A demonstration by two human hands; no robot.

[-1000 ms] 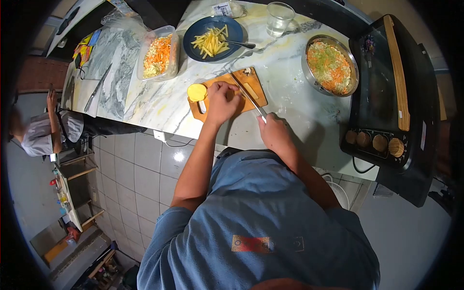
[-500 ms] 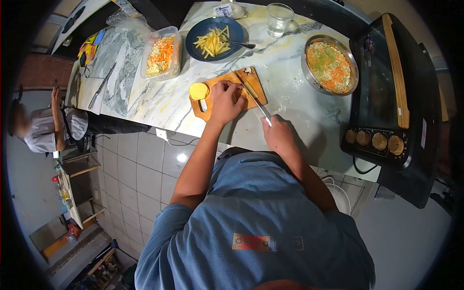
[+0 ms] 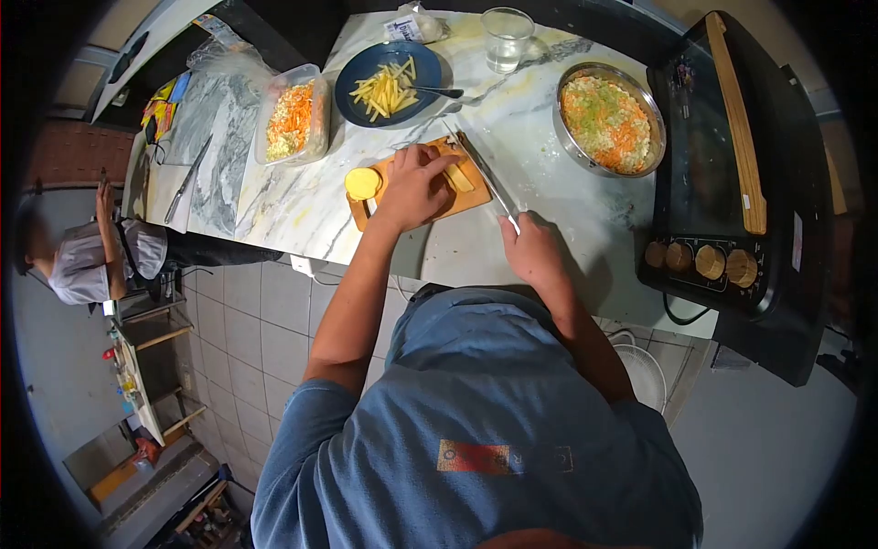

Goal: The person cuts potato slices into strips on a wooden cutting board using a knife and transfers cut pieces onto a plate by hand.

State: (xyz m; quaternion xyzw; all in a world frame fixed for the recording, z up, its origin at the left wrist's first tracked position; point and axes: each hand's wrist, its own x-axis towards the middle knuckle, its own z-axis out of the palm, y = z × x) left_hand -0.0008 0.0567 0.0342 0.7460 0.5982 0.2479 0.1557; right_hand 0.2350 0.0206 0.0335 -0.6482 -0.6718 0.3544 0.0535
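Observation:
My right hand point(image 3: 535, 249) is wrapped round the handle of a knife point(image 3: 487, 174), whose blade lies along the right side of the wooden cutting board point(image 3: 358, 212). Over the board's middle, my left hand point(image 3: 414, 189) has its fingers bent downward; what is under the fingertips is hidden. A pale cut piece point(image 3: 459, 177) lies on the board between that hand and the blade. Round yellow slices point(image 3: 363, 184) rest at the board's left end. Behind the board stands a blue plate point(image 3: 346, 84) with yellow sticks point(image 3: 385, 90) and a utensil on it.
A tub of shredded vegetables point(image 3: 291, 119) is at the left. At the right stand a metal bowl point(image 3: 610, 119) and a black oven point(image 3: 700, 174). A clear cup point(image 3: 506, 41) is at the back, another knife point(image 3: 188, 178) far left. A person point(image 3: 91, 256) is beyond the counter.
The knife has moved right, toward the board's edge. My left hand has shifted a little left and its fingers have spread more. The view has shifted slightly.

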